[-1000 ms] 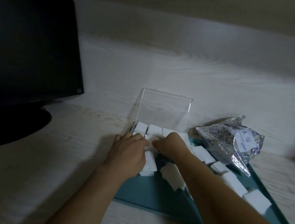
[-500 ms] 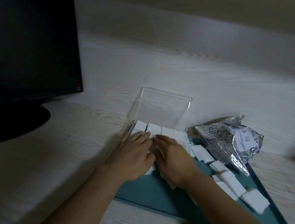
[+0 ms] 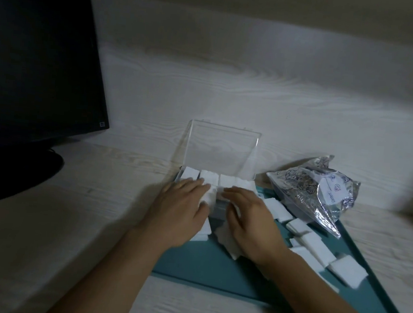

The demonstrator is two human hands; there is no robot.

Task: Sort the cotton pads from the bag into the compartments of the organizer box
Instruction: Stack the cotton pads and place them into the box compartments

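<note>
The clear organizer box [image 3: 222, 152] stands with its lid raised at the back of a teal tray [image 3: 215, 269]. White square cotton pads [image 3: 209, 178] fill its back row of compartments. My left hand [image 3: 183, 209] lies flat over the box's left side, fingers straight and pressing on pads. My right hand [image 3: 250, 217] lies flat over the right side, also pressing down on pads. Both hands hide the front compartments. The crinkled clear bag [image 3: 314, 190] lies at the tray's back right. Several loose pads [image 3: 317, 248] are scattered on the tray to the right.
A black monitor [image 3: 34, 61] on its stand fills the left side of the pale wooden desk [image 3: 70, 219]. A wall runs right behind the box. The tray's front edge lies near the desk's front.
Both hands went from curled over the pads to flat, fingers stretched out on top of the box. They have spread slightly apart since half a second ago.
</note>
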